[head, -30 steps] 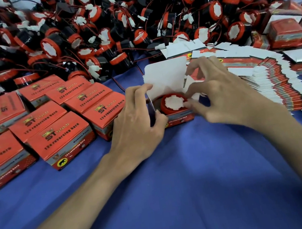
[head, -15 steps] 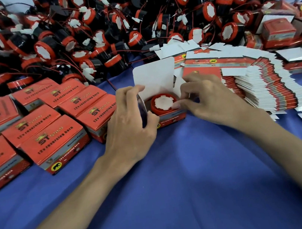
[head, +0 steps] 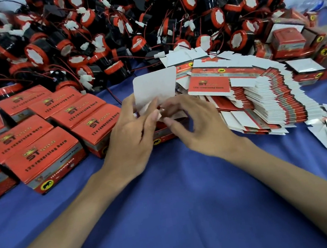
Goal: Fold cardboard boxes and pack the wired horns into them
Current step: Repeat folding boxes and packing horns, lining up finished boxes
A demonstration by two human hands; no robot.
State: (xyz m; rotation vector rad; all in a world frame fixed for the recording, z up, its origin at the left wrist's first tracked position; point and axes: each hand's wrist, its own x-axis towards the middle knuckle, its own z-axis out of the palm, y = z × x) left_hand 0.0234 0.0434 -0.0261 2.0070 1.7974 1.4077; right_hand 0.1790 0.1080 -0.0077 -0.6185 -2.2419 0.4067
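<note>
Both hands are working over the open box (head: 163, 137). My left hand (head: 130, 137) is curling at its left edge, thumb and forefinger apparently pinching a small white side flap (head: 155, 113). My right hand (head: 198, 128) is lying half open, fingertips pressing toward the opposite flap and gripping nothing. The box is sitting on the table (head: 182, 206) directly under both palms, with its lid (head: 153, 88) standing upright just beyond my fingertips.

The horn is hiding beneath my fingers (I cannot tell whether its wire is tucked in). If the wire is poking out, I am risking trapping it under a flap, and the lid will be bulging instead of closing. Pressing too hard could be creasing the thin card. Swinging my right hand outward could be toppling the stack of flat boxes (head: 261, 97) just beside it.
</note>
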